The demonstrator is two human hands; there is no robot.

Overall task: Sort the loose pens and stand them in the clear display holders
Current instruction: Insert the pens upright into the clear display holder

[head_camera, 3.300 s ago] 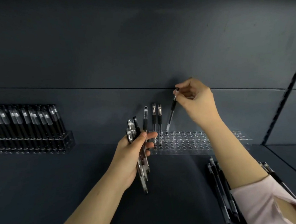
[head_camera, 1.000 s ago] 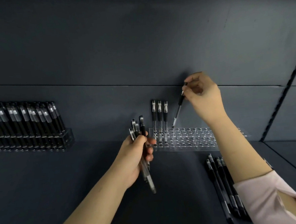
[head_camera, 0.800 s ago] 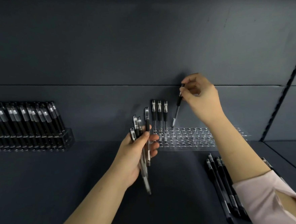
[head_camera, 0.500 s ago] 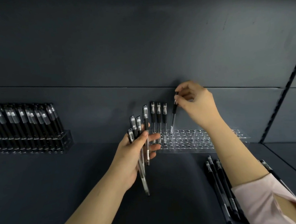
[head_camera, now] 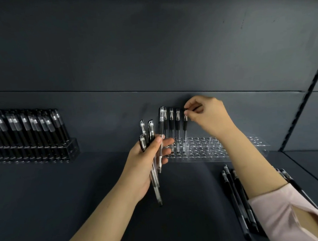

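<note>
A dark blue-grey shelf [head_camera: 47,203] runs across the lower half of the view, matte and evenly coloured. Behind it rises a back panel [head_camera: 149,45] of the same colour, crossed by a thin horizontal seam [head_camera: 77,91] that slopes slightly down to the right. A few faint scuff marks [head_camera: 241,23] show high on the panel's right part. At the right edge a black slotted upright [head_camera: 295,120] runs diagonally, and beyond it lies a neighbouring shelf [head_camera: 317,162] in the same dark finish.
</note>
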